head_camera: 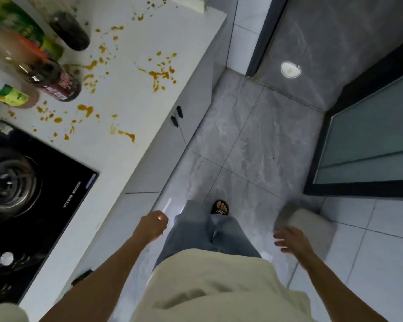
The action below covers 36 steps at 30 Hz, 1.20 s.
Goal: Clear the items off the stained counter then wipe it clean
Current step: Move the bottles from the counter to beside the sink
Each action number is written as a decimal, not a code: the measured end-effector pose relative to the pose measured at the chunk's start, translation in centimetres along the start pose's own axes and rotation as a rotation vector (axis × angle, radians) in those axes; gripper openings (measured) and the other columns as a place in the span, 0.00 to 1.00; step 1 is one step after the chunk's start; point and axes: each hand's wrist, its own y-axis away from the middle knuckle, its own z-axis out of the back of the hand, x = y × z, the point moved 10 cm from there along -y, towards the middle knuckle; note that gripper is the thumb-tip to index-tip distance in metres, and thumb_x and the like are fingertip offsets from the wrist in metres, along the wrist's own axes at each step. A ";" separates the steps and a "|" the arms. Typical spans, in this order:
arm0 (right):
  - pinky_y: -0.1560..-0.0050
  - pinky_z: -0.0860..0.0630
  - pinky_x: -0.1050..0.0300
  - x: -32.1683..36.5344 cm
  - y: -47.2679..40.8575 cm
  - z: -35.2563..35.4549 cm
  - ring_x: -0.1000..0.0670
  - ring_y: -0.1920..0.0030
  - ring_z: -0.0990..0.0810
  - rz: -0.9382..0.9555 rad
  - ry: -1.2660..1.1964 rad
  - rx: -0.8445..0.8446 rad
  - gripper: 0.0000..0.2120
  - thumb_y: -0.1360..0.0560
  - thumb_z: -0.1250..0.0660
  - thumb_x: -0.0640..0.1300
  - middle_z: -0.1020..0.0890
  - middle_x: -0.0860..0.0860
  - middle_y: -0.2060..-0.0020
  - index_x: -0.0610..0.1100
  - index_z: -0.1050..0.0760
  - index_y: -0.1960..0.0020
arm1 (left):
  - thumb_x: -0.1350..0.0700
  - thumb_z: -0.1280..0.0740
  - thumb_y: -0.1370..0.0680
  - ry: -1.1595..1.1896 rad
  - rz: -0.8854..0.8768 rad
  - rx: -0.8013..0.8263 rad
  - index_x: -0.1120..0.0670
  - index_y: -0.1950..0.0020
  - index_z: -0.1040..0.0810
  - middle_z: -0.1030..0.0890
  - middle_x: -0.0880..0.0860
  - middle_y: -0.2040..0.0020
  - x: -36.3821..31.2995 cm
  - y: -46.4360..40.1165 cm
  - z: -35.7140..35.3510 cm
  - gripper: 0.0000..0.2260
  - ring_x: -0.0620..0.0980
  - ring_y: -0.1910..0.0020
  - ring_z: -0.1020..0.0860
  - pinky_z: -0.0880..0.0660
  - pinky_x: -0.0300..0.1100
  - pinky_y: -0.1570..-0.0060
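A person stands on the grey tiled floor (pixel 242 140) beside a white tabletop (pixel 130 94) spattered with orange-brown stains (pixel 161 75). Several bottles, among them a dark sauce bottle (pixel 56 82) and a green-labelled bottle (pixel 12 96), crowd the tabletop's far left edge, beside a black gas hob (pixel 33 196) set into it. The left hand (pixel 153 225) hangs off the tabletop's near edge, its grip loosely curled on nothing; the right hand (pixel 291 239) hangs over the floor, fingers spread, grip wide.
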 end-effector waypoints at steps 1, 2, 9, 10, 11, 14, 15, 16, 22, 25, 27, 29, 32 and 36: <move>0.61 0.24 0.55 3.1 -0.9 0.2 0.46 0.59 0.18 0.042 0.017 0.006 0.10 0.16 0.38 0.42 0.16 0.40 0.50 0.39 0.22 0.40 | 0.54 0.33 0.15 0.005 0.039 0.007 0.61 0.39 0.19 0.14 0.60 0.44 0.9 0.1 -0.1 0.12 0.59 0.47 0.14 0.18 0.54 0.38; 0.61 0.24 0.55 6.1 -1.9 0.1 0.46 0.59 0.18 0.076 0.028 0.026 0.10 0.16 0.38 0.42 0.17 0.41 0.50 0.39 0.22 0.40 | 0.54 0.32 0.16 0.010 0.075 0.018 0.62 0.40 0.18 0.14 0.60 0.44 1.9 0.2 -0.3 0.11 0.59 0.47 0.14 0.17 0.53 0.38; 0.52 0.20 0.53 24.7 -5.0 -4.1 0.45 0.52 0.15 0.328 0.230 0.146 0.10 0.17 0.37 0.47 0.15 0.46 0.49 0.45 0.22 0.40 | 0.59 0.34 0.16 0.149 0.276 0.031 0.61 0.39 0.17 0.13 0.60 0.47 6.1 0.1 -0.7 0.10 0.54 0.57 0.14 0.17 0.44 0.59; 0.50 0.20 0.53 26.7 -5.2 -4.9 0.45 0.52 0.15 0.349 0.262 0.168 0.10 0.17 0.37 0.47 0.15 0.46 0.49 0.45 0.22 0.40 | 0.58 0.34 0.16 0.168 0.287 0.043 0.61 0.40 0.18 0.13 0.60 0.46 5.8 -0.3 -0.6 0.09 0.57 0.53 0.13 0.17 0.46 0.54; 0.50 0.20 0.53 28.5 -5.5 -5.6 0.45 0.52 0.15 0.361 0.289 0.180 0.10 0.16 0.38 0.47 0.16 0.46 0.49 0.45 0.22 0.40 | 0.59 0.33 0.16 0.186 0.307 0.049 0.61 0.42 0.18 0.13 0.61 0.47 5.5 -0.7 -0.3 0.08 0.59 0.51 0.13 0.18 0.47 0.53; 0.56 0.22 0.58 32.1 -5.7 -7.1 0.47 0.54 0.16 0.372 0.369 0.209 0.10 0.16 0.38 0.48 0.15 0.46 0.50 0.46 0.21 0.40 | 0.61 0.33 0.17 0.286 0.357 0.030 0.64 0.44 0.18 0.14 0.61 0.53 3.7 -1.8 1.4 0.08 0.57 0.58 0.16 0.23 0.44 0.62; 0.58 0.23 0.59 33.0 -6.0 -7.4 0.47 0.56 0.16 0.373 0.382 0.212 0.09 0.17 0.37 0.47 0.15 0.46 0.51 0.46 0.21 0.41 | 0.60 0.33 0.16 0.302 0.325 0.019 0.64 0.43 0.18 0.13 0.62 0.50 2.5 -2.6 2.2 0.08 0.58 0.56 0.15 0.20 0.46 0.60; 0.58 0.23 0.58 33.7 -6.3 -7.6 0.47 0.57 0.16 0.373 0.391 0.215 0.09 0.17 0.37 0.47 0.15 0.45 0.51 0.46 0.20 0.42 | 0.60 0.33 0.16 0.325 0.295 0.012 0.62 0.43 0.17 0.13 0.62 0.48 1.2 -3.2 3.0 0.07 0.59 0.53 0.14 0.16 0.49 0.55; 0.61 0.22 0.59 35.6 -8.8 -6.5 0.47 0.58 0.16 0.319 0.542 0.215 0.09 0.17 0.36 0.46 0.15 0.46 0.54 0.44 0.20 0.42 | 0.60 0.34 0.17 0.341 0.141 -0.093 0.51 0.56 0.18 0.14 0.49 0.57 -6.6 -5.8 8.8 0.10 0.54 0.55 0.13 0.17 0.46 0.52; 0.59 0.21 0.55 36.9 -10.0 -5.5 0.45 0.57 0.16 0.285 0.608 0.221 0.09 0.18 0.35 0.45 0.15 0.45 0.54 0.43 0.21 0.41 | 0.61 0.36 0.16 0.309 0.062 -0.084 0.59 0.47 0.14 0.12 0.54 0.50 -9.8 -6.6 10.2 0.10 0.56 0.52 0.13 0.15 0.51 0.46; 0.56 0.21 0.53 38.8 -10.8 -5.5 0.43 0.55 0.16 0.277 0.641 0.226 0.09 0.18 0.35 0.44 0.15 0.44 0.53 0.43 0.21 0.41 | 0.60 0.37 0.16 0.344 0.053 -0.096 0.60 0.47 0.15 0.12 0.55 0.51 -11.1 -7.0 11.0 0.11 0.56 0.52 0.13 0.17 0.56 0.45; 0.54 0.21 0.53 42.0 -11.2 -6.5 0.43 0.54 0.16 0.325 0.686 0.247 0.08 0.17 0.35 0.44 0.15 0.44 0.52 0.43 0.21 0.41 | 0.56 0.37 0.17 0.414 0.093 -0.118 0.57 0.50 0.15 0.12 0.53 0.54 -11.8 -7.1 11.8 0.12 0.55 0.53 0.13 0.16 0.55 0.45; 0.53 0.18 0.50 48.2 -10.5 -9.7 0.46 0.57 0.15 0.444 0.790 0.302 0.06 0.17 0.36 0.47 0.14 0.46 0.53 0.48 0.20 0.46 | 0.52 0.36 0.19 0.542 0.139 -0.159 0.50 0.56 0.15 0.12 0.48 0.58 -12.5 -6.8 13.0 0.11 0.51 0.58 0.13 0.15 0.49 0.51; 0.55 0.18 0.54 57.2 -7.8 -16.2 0.54 0.60 0.14 0.664 0.903 0.424 0.07 0.17 0.36 0.50 0.14 0.52 0.56 0.51 0.19 0.47 | 0.52 0.35 0.19 0.743 0.144 -0.248 0.45 0.56 0.16 0.13 0.45 0.61 -13.7 -6.6 15.4 0.09 0.45 0.64 0.15 0.23 0.39 0.59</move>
